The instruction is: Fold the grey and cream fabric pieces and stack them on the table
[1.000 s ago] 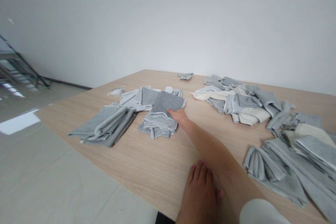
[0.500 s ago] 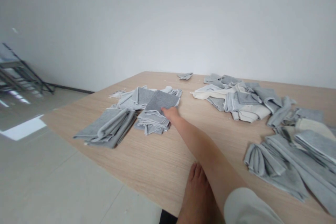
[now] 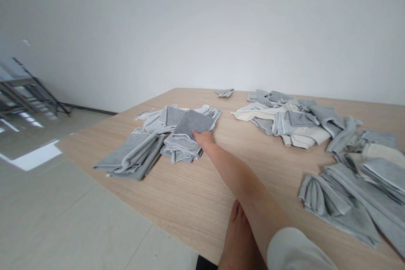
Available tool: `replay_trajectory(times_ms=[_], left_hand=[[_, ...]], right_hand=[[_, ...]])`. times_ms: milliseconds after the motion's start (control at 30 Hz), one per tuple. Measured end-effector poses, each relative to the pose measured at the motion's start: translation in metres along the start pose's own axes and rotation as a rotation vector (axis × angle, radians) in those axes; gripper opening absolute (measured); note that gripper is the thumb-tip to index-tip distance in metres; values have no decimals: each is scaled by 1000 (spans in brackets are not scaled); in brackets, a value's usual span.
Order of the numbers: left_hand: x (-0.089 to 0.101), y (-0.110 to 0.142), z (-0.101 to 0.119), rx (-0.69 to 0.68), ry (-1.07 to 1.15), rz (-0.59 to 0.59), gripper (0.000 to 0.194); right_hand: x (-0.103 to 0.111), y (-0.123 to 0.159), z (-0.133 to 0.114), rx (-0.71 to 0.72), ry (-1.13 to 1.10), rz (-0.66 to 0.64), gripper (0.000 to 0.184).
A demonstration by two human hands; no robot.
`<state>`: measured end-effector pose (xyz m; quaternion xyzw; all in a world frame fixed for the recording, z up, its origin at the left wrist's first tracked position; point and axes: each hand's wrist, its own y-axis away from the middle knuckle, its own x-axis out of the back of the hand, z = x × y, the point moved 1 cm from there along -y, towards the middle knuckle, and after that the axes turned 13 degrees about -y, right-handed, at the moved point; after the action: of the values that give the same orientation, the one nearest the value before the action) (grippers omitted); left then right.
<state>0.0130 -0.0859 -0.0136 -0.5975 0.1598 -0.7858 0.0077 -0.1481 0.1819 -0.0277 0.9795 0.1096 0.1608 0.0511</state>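
My right hand (image 3: 204,137) reaches far across the wooden table (image 3: 190,202) to a stack of folded grey towels (image 3: 185,141). Its fingers are pressed together on the near right corner of the top folded grey towel (image 3: 194,121). The fingertips are partly hidden by the cloth. My left hand (image 3: 237,238) lies flat on the table near the front edge, fingers stretched out, half covered by my right forearm. It holds nothing.
A second flat pile of grey towels (image 3: 131,157) lies left of the stack, with rumpled ones (image 3: 164,116) behind. Loose grey and cream towels (image 3: 291,120) spread over the right half, more (image 3: 348,194) near my right arm. One small cloth (image 3: 224,92) sits at the far edge.
My right hand has slid left with the stack, which now sits closer to the left pile. My left hand has slipped further under my forearm. The view has shifted slightly.
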Motion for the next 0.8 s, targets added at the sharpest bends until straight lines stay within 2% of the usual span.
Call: replay_trajectory(times_ms=[133,167,233,333,400,600,800], left_hand=[[-10,2,-4,-62,-53,-14,59],[-13,2,-5,-68,-64,-18,61],[-20,2,-7,-70,-84,-26,62],[-31,3,-8,-49,-112,-33,59],[-38,4,-9,-27,-125,-38,56],[-45,5,-10,-34,-156,-49,59],[-46,4,-11,-48,-228,-63,60]], right_hand=[[2,13,-4,45,28,-35,80],[3,16,-5,67,36,-50,85],[7,20,-4,123,57,-89,78],[18,18,1,217,104,-151,46],[28,15,7,283,145,-190,34],[50,11,25,446,313,-292,33],[48,8,27,505,546,-331,30]])
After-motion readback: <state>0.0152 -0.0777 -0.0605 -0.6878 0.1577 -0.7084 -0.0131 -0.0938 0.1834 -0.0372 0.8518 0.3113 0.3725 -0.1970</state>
